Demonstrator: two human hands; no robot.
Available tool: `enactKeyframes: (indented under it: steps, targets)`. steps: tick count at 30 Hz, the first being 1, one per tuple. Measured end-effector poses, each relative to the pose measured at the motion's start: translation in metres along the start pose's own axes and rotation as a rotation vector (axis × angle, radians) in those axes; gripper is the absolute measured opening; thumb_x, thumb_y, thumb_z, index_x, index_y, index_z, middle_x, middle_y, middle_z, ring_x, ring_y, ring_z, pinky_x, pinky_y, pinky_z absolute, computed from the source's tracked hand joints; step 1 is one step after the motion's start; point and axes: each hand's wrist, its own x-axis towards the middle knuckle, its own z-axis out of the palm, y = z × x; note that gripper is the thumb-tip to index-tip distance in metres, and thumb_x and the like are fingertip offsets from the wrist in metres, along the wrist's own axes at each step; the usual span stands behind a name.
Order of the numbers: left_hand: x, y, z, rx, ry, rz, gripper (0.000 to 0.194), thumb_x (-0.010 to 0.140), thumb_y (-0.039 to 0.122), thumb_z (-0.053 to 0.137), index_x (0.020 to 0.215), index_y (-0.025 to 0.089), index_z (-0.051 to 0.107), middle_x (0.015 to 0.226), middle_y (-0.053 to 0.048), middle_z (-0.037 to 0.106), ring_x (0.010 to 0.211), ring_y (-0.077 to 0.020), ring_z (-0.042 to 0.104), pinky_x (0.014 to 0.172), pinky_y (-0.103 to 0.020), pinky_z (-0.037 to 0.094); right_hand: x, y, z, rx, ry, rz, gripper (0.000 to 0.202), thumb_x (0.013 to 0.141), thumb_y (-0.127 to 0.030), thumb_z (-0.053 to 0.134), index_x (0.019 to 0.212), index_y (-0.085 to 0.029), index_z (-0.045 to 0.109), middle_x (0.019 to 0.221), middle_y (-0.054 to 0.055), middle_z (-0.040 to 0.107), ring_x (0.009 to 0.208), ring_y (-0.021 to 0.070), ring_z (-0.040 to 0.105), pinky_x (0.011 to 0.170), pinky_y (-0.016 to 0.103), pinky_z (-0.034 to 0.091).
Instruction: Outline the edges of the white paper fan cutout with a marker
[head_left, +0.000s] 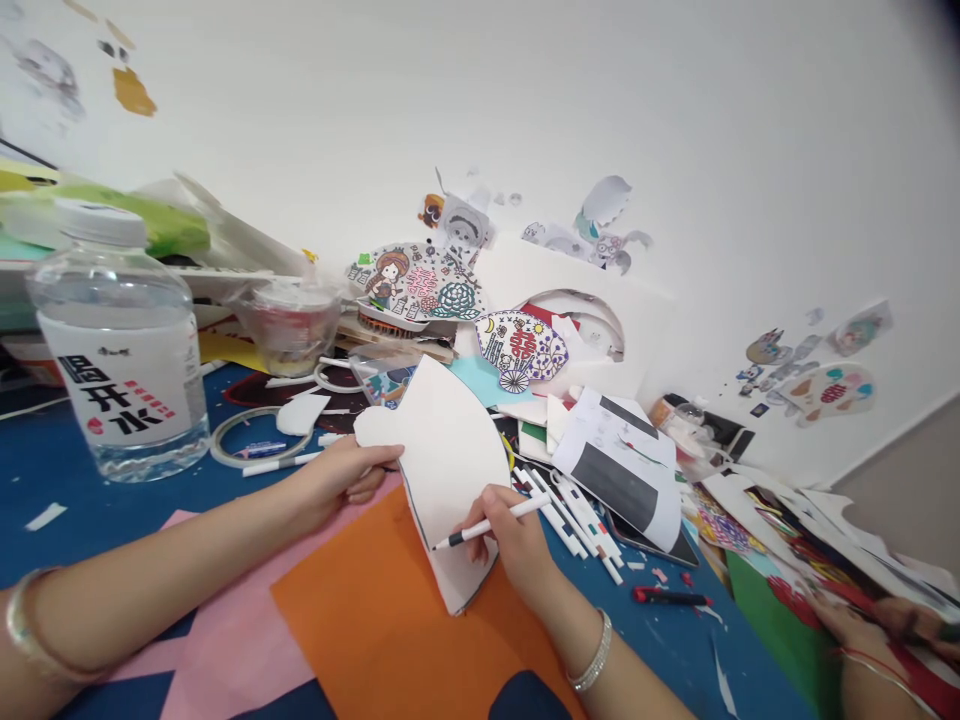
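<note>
My left hand pinches the left edge of a white fan-shaped cutout, which is held tilted above an orange sheet. A dark line runs along the cutout's lower left edge. In my right hand is a white marker with a black end, its tip at that edge near the lower part of the cutout. A pink sheet lies partly beneath the orange one.
A large water bottle stands at the left beside a tape roll. Several white markers and a red-black pen lie to the right. Decorated fans lean at the back. Another person's hands are at far right.
</note>
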Motion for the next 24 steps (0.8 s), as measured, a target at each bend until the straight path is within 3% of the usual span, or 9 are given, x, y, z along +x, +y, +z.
enactKeyframes:
  steps: [14, 19, 24]
  targets:
    - [-0.0006, 0.0001, -0.0022, -0.01, 0.012, -0.003, 0.028, 0.069, 0.03, 0.065, 0.05, 0.017, 0.048, 0.028, 0.009, 0.028, 0.031, -0.0037, 0.017, 0.039, -0.023, 0.009, -0.0004, -0.0003, 0.0014, -0.056, -0.044, -0.024, 0.04, 0.08, -0.049, 0.05, 0.057, -0.017, 0.055, 0.043, -0.001, 0.052, 0.036, 0.0096, 0.044, 0.038, 0.021, 0.035]
    - [-0.0037, 0.0041, 0.0016, 0.0, 0.014, -0.018, 0.027, 0.068, 0.031, 0.065, 0.052, 0.017, 0.049, 0.028, 0.009, 0.028, 0.032, -0.0039, 0.017, 0.04, -0.024, 0.009, -0.0003, 0.0008, 0.0006, -0.046, -0.019, 0.022, 0.042, 0.079, -0.05, 0.05, 0.052, -0.018, 0.053, 0.037, -0.003, 0.047, 0.034, 0.0087, 0.04, 0.035, 0.02, 0.031]
    - [-0.0047, 0.0051, 0.0027, 0.004, 0.01, -0.019, 0.027, 0.068, 0.032, 0.065, 0.052, 0.018, 0.049, 0.029, 0.009, 0.028, 0.033, -0.0038, 0.017, 0.041, -0.024, 0.009, -0.0009, 0.0, 0.0003, -0.047, -0.047, -0.011, 0.04, 0.08, -0.049, 0.051, 0.056, -0.017, 0.056, 0.042, -0.002, 0.052, 0.036, 0.0093, 0.044, 0.038, 0.021, 0.035]
